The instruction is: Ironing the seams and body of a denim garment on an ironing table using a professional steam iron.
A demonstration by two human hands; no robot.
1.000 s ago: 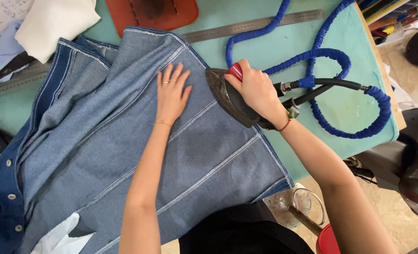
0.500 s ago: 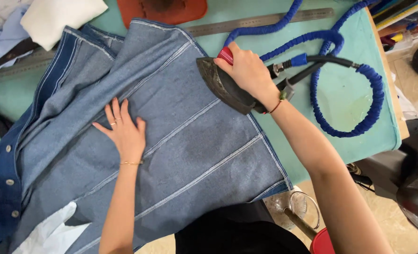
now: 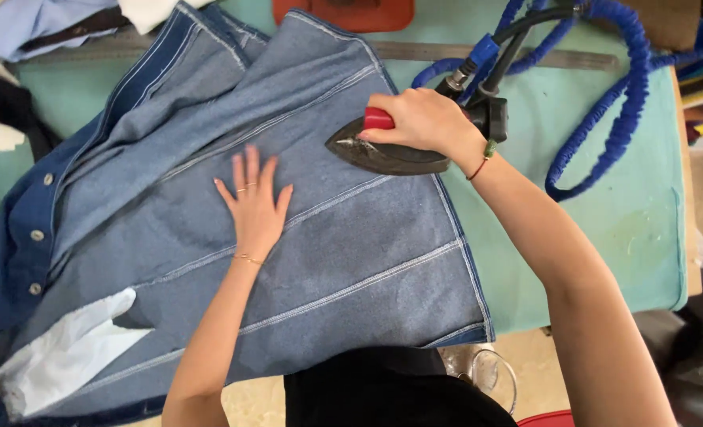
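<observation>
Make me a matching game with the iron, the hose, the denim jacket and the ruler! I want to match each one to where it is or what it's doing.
Things:
1. iron
2. blue hose
3. denim jacket
4. metal ruler

Places or states:
A. lies looped on the green table cover
B. spread flat, pressed down by the left hand
C. gripped by the right hand at its red handle
D. lies straight along the far edge of the table

Pairs: 1-C, 2-A, 3-B, 4-D
</observation>
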